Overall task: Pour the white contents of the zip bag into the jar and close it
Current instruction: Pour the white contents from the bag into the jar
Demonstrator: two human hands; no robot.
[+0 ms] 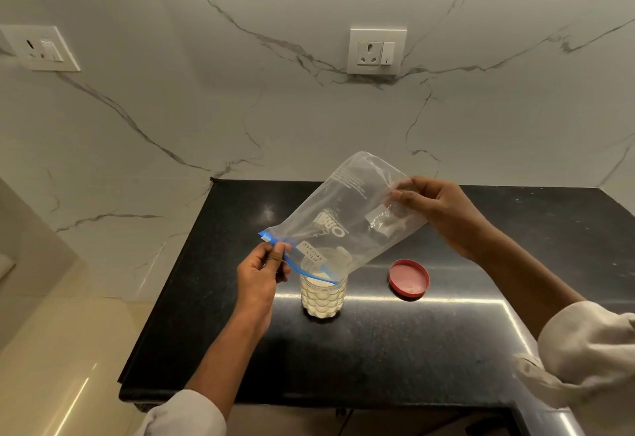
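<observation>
A clear zip bag [347, 215] with a blue zip strip is tipped mouth-down over a clear ribbed jar [322, 296] on the black counter. The jar is nearly full of white powder. My left hand [263, 272] pinches the blue zip edge at the bag's mouth, just left of the jar's rim. My right hand [443, 215] pinches the bag's raised bottom corner, up and to the right. A little white powder clings inside the bag near my right hand. The red lid [409, 278] lies apart on the counter, right of the jar, inner side up.
The black stone counter [378, 349] ends at a front edge near me and at a left edge beside a cream floor. A marble wall with two switch sockets [376, 51] rises behind it.
</observation>
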